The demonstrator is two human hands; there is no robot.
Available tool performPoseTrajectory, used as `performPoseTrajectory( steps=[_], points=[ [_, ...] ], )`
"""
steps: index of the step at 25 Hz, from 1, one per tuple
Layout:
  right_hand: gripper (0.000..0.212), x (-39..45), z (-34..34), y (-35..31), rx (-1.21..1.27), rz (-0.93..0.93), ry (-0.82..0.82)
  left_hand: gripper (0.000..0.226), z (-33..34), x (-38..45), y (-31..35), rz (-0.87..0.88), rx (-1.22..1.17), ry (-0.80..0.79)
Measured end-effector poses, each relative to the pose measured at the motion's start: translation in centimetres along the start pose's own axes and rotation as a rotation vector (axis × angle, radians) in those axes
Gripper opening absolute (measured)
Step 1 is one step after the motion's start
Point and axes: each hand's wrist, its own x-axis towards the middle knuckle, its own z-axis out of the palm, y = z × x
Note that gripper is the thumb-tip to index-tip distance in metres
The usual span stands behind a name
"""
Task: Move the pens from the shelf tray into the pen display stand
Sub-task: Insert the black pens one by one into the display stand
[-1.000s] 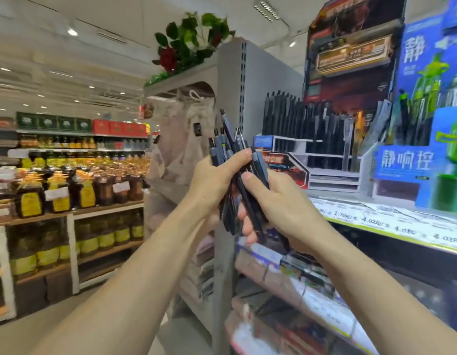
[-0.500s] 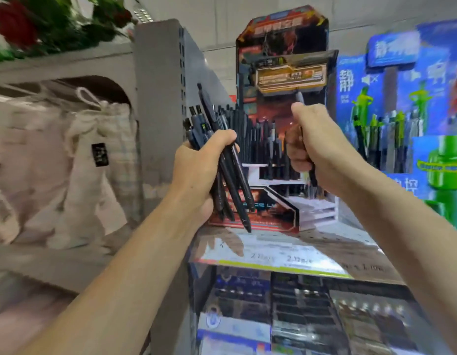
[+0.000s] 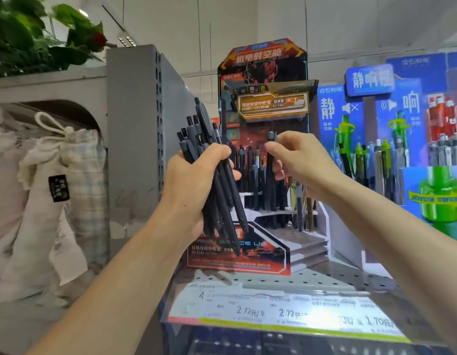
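Black pens (image 3: 217, 180) sit bunched in the left hand's (image 3: 194, 185) fist, just left of the stand (image 3: 263, 175). Beside that fist, the right hand (image 3: 296, 160) pinches one pen (image 3: 271, 170) upright over the stand's rear tier. Step: slotting it in. Next, I judge, calls for lowering its tip straight into a free hole, then letting go.

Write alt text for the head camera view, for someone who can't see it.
A person's left hand grips a bundle of dark pens while the right hand pinches a single dark pen upright at a red and black pen display stand on a shop shelf. Blue displays of green pens stand to the right.
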Motion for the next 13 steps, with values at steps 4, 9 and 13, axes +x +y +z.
performPoseTrajectory(
  steps=[4,9,13],
  points=[
    [0.01,0.8,-0.5,0.4,-0.066,-0.068,0.003,0.026,1.2,0.8,0.0,0.063,0.093,-0.026],
    [0.008,1.6,-0.9,0.4,-0.112,-0.133,0.012,0.022,2.0,1.5,0.0,0.11,0.152,-0.002],
    [0.01,1.9,-0.5,0.8,-0.174,-0.106,-0.041,0.014,2.2,1.8,0.0,0.119,0.174,-0.009]
  ],
)
